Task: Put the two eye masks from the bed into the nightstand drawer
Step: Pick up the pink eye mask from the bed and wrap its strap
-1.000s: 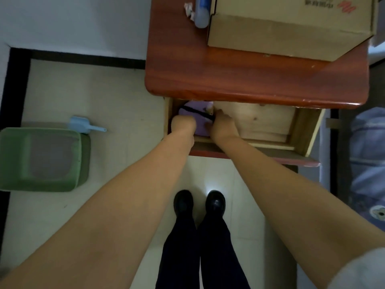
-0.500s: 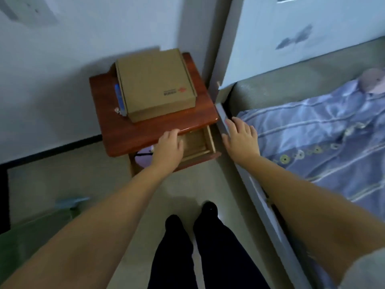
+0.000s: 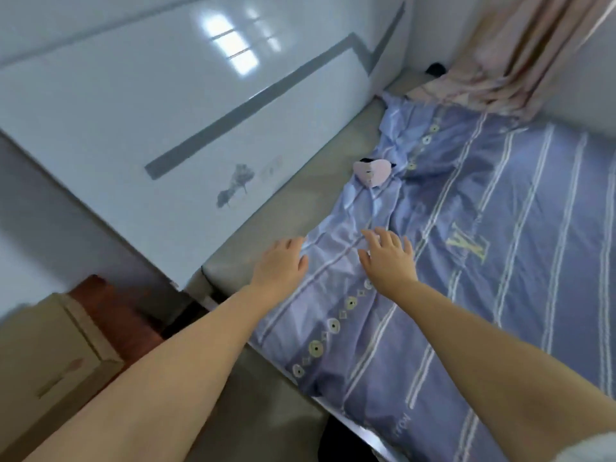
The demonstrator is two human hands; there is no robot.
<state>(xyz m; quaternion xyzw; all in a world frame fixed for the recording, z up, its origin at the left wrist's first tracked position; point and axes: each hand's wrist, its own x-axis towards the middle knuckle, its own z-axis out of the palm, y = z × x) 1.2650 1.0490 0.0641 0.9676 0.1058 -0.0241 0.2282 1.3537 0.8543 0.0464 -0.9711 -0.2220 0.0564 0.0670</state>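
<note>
— Where's the mask rn?

— One pink eye mask [image 3: 372,171] is lying on the bed [image 3: 500,228], up near the headboard [image 3: 166,128], right at the edge of the striped purple sheet [image 3: 466,311], w/ a black strap showing behind it. Only seeing that one.

— And the hands?

— Both are reaching out over the sheet, palms down. Left hand [image 3: 281,261] is hovering at the sheet's edge, fingers loosely spread, grip open & holding nothing. Right hand [image 3: 388,256] is just beside it, fingers spread too, also empty. The mask is lying well beyond both.

— Nightstand?

— Its reddish corner [image 3: 110,305] is poking out bottom left, w/ a cardboard box [image 3: 50,355] sitting on it. Pic's blurry there; can't see the drawer.
</note>
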